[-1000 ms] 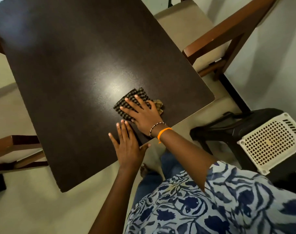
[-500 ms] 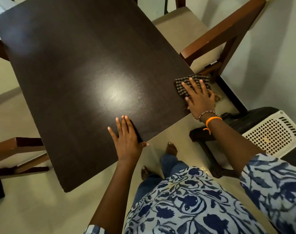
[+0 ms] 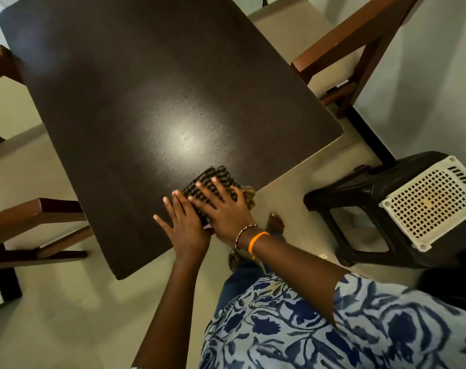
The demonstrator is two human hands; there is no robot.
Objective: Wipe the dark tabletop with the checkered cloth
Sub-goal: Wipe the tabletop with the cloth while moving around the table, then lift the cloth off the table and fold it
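Observation:
The dark brown tabletop (image 3: 152,97) fills the upper middle of the head view, with a bright glare near its centre. The black-and-tan checkered cloth (image 3: 213,177) lies folded on the table near its front edge. My right hand (image 3: 224,206) lies flat on the cloth with fingers spread and presses it down; a beaded band and an orange band circle the wrist. My left hand (image 3: 184,225) rests flat on the tabletop just left of the cloth, touching the right hand, holding nothing.
A wooden chair (image 3: 341,51) with a beige seat stands at the table's right side. Another wooden chair (image 3: 35,217) stands at the left. A black plastic stool (image 3: 365,203) with a white perforated basket (image 3: 428,203) sits at right. My bare foot (image 3: 275,223) shows below the table edge.
My right hand slid the cloth from the table's right corner back left along the front edge, ending against my left hand. The left hand stayed in place.

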